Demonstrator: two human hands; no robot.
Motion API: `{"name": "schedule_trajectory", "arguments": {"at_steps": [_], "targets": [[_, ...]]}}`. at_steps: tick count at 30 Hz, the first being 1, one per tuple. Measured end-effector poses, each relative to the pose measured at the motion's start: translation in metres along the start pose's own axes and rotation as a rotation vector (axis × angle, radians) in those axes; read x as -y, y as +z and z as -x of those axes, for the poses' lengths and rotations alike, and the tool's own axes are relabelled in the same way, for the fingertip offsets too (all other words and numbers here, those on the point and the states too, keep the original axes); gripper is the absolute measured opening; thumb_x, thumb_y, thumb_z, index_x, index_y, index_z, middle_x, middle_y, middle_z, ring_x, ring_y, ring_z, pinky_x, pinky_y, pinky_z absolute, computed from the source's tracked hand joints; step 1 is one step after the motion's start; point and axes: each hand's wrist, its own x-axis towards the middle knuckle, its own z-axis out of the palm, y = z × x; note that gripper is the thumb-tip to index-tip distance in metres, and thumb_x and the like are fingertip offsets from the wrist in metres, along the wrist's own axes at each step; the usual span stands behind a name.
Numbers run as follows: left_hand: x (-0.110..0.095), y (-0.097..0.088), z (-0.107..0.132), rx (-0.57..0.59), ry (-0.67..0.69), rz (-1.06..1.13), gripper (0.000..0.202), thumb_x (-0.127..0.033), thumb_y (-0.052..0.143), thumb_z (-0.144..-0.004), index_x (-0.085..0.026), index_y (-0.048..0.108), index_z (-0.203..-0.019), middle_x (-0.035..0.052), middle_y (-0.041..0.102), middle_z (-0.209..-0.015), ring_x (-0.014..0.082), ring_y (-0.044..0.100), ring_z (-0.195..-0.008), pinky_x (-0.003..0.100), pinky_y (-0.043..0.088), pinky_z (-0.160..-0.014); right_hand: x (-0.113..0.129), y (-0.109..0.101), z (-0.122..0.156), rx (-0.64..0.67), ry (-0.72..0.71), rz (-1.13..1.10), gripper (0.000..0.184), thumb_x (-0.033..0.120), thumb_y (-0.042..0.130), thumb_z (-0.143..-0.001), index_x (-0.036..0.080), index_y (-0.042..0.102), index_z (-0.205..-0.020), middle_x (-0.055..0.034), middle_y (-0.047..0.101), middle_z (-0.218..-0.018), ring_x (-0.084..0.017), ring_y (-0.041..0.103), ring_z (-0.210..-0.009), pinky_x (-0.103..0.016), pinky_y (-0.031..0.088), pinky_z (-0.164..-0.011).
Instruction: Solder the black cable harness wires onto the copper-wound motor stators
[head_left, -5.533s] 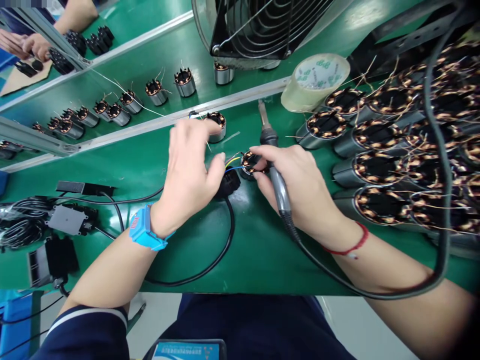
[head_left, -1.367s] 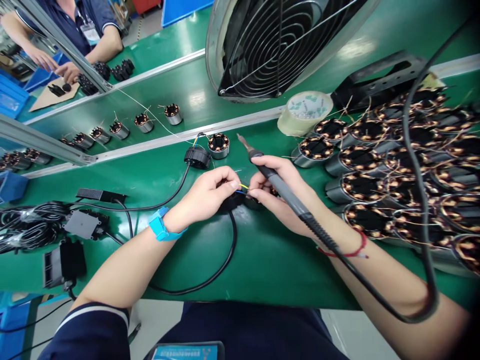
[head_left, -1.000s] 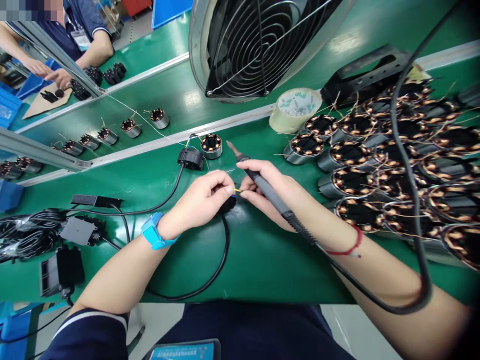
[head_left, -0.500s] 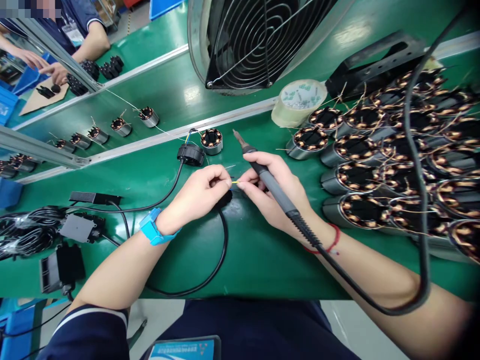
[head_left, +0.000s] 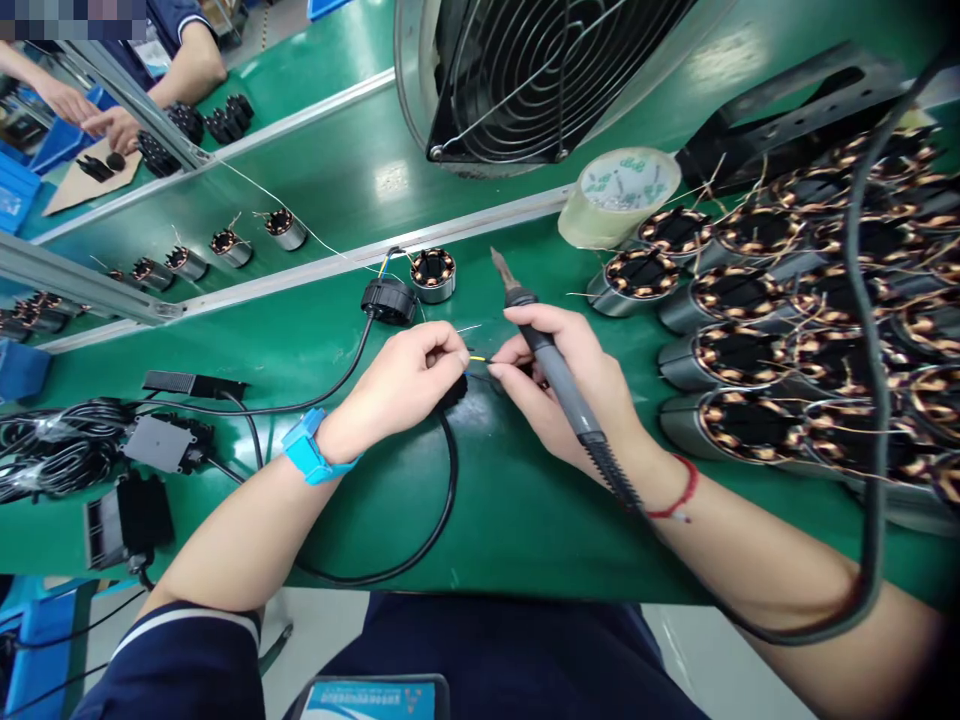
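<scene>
My left hand (head_left: 409,378) is closed in a pinch on a thin yellow wire (head_left: 478,359) at the end of a black cable (head_left: 420,535). My right hand (head_left: 574,385) faces it, fingertips pinched on the same wire's other end. A soldering iron (head_left: 551,365) lies gripped across that right hand, its tip pointing up and away. A small part lies under the fingers, mostly hidden. Just beyond the hands stand a black round connector (head_left: 388,300) and a wound stator (head_left: 433,273).
Many copper-wound stators (head_left: 757,350) crowd the right of the green bench (head_left: 517,500). A tape roll (head_left: 619,185) and a large fan (head_left: 540,70) stand behind. More stators (head_left: 225,245) ride the conveyor. Black cables and boxes (head_left: 127,450) lie left. Another person's hands (head_left: 105,120) work far left.
Over five seconds my left hand came down from above the bench to pinch the wire. In the last second both hands have held almost still; the view shifted slightly.
</scene>
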Motion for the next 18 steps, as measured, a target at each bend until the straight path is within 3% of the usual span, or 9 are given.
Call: {"name": "schedule_trajectory", "arguments": {"at_steps": [6,14,18], "targets": [[-0.0001,0.0009,0.0002,0.013,0.03,-0.023,0.014,-0.02,0.052,-0.085,-0.015,0.054,-0.072,-0.0031,0.053,-0.068,0.0086,0.044,-0.062,0.022,0.035,-0.061,-0.0005,0.004,-0.0008,-0.021,0.049,-0.024,0.04,0.017,0.062,-0.085,0.025,0.049,-0.122,0.0009,0.066,-0.086,-0.016,0.064,-0.07,-0.029,0.056,-0.073],[0.0002,-0.0038,0.0004,0.008,0.038,-0.023,0.014,-0.021,0.052,-0.086,-0.015,0.055,-0.074,-0.0024,0.055,-0.071,0.0098,0.048,-0.066,0.023,0.037,-0.062,0.0005,0.0018,0.0008,0.045,-0.019,0.039,0.042,0.016,0.055,-0.088,0.025,0.045,-0.128,-0.0026,0.064,-0.095,-0.017,0.064,-0.075,-0.032,0.056,-0.076],[-0.0037,-0.0031,0.0026,0.095,0.124,-0.096,0.013,-0.018,0.053,-0.087,-0.015,0.057,-0.074,-0.0005,0.058,-0.078,0.0113,0.052,-0.074,0.024,0.039,-0.069,0.0015,0.0039,0.0008,-0.017,0.002,0.029,0.041,0.013,0.054,-0.087,0.025,0.047,-0.126,-0.0005,0.063,-0.089,-0.016,0.063,-0.074,-0.032,0.055,-0.08]]}}
